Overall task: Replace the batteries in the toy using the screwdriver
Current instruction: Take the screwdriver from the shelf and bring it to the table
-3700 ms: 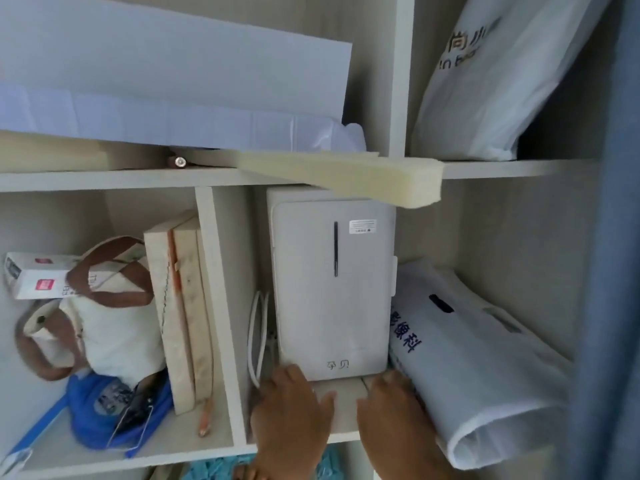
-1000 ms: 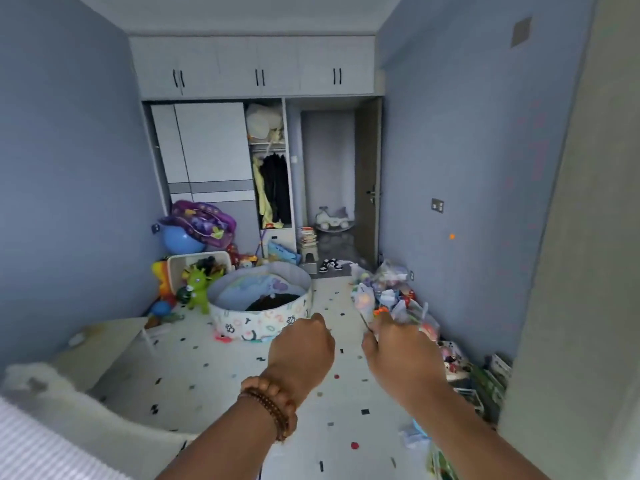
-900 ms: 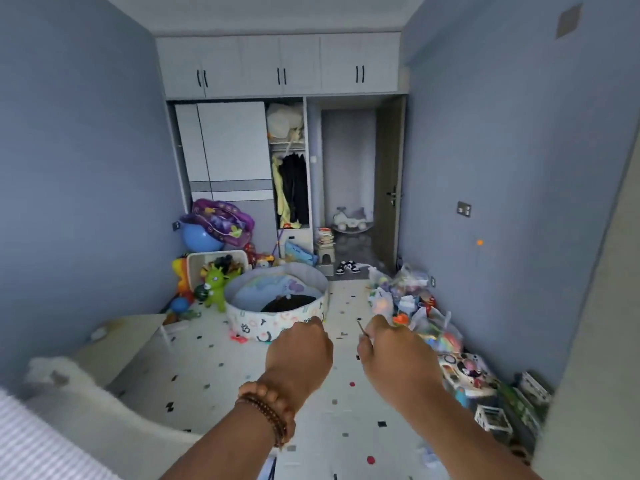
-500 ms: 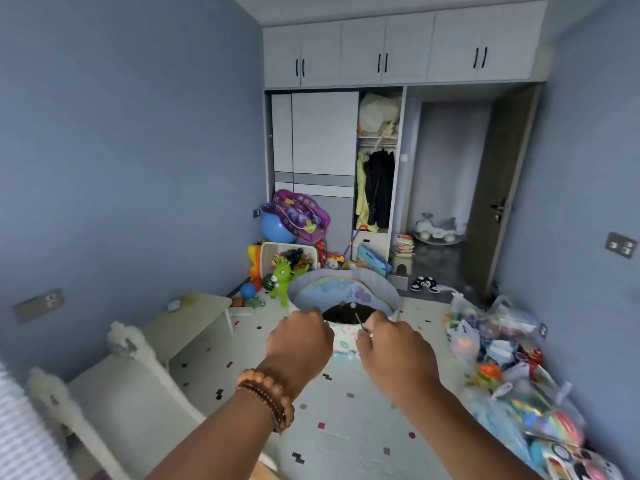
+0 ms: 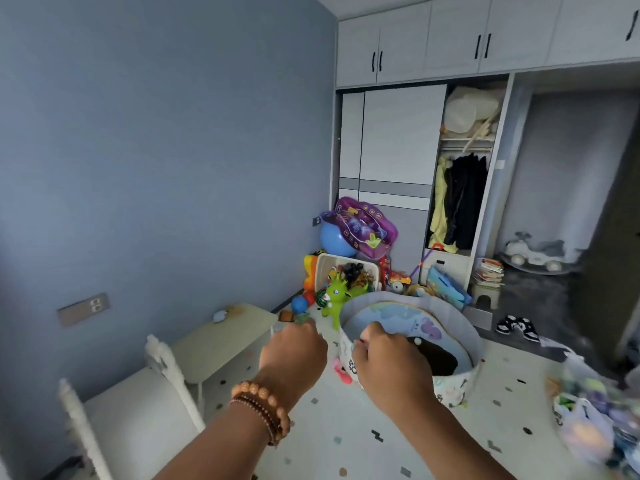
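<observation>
You stand on a speckled white floor (image 5: 346,441) between blue walls (image 5: 156,150). Your left hand (image 5: 294,351) and right hand (image 5: 388,365) hover with fingers curled, and I cannot tell whether they grip anything. A round patterned fabric bin (image 5: 408,317) sits just beyond them, with a low beige tabletop (image 5: 221,337) to the left. Heaped colourful plastic toys (image 5: 346,282) crowd the white wardrobe (image 5: 398,140). Open floor runs right.

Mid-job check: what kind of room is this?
Probably a child's bedroom or playroom: a white bin heaped with plastic toys, a round printed fabric play tub on the floor, and a white built-in wardrobe with hanging clothes.
</observation>
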`<state>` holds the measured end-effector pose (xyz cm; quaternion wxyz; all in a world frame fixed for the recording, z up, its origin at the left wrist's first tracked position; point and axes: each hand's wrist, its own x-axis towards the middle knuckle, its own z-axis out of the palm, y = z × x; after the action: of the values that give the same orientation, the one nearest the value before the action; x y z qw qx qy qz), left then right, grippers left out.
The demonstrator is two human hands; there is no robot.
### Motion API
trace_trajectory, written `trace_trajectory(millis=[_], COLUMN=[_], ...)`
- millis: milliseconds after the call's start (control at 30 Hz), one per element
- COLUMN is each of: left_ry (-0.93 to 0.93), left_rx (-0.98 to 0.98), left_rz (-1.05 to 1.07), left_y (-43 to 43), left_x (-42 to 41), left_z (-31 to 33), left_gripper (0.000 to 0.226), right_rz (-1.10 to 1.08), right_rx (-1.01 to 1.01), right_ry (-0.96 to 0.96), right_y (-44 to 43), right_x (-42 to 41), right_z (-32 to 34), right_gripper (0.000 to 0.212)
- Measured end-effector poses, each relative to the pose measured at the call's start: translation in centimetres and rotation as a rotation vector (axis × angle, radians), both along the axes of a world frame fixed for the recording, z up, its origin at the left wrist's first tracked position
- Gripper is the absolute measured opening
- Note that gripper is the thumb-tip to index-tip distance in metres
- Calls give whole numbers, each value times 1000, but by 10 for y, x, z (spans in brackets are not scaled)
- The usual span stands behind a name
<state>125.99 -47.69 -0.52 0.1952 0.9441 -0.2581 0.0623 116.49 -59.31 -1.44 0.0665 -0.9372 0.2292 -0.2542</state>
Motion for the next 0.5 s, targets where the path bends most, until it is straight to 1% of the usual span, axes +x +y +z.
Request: trace_trajectory(millis=[100, 200, 367, 500], left_ry=[-18, 15, 25, 9], left_rx=[-5, -8, -5, -13], left_rz=[54, 109, 191, 308], left_y=[-35, -69, -128, -168], left_x=[53, 103, 182, 236], left_z=[4, 4, -7, -12], left_gripper=[26, 26, 24, 23], right_rz=[22, 68, 176, 308], right_rx=[-12, -2, 13, 37], right_ry=[-5, -20, -26, -10], right_y=[-37, -73, -135, -184], right_x=[53, 105, 202, 276], right_z=[5, 7, -3, -12], right_gripper=[31, 31, 28, 25])
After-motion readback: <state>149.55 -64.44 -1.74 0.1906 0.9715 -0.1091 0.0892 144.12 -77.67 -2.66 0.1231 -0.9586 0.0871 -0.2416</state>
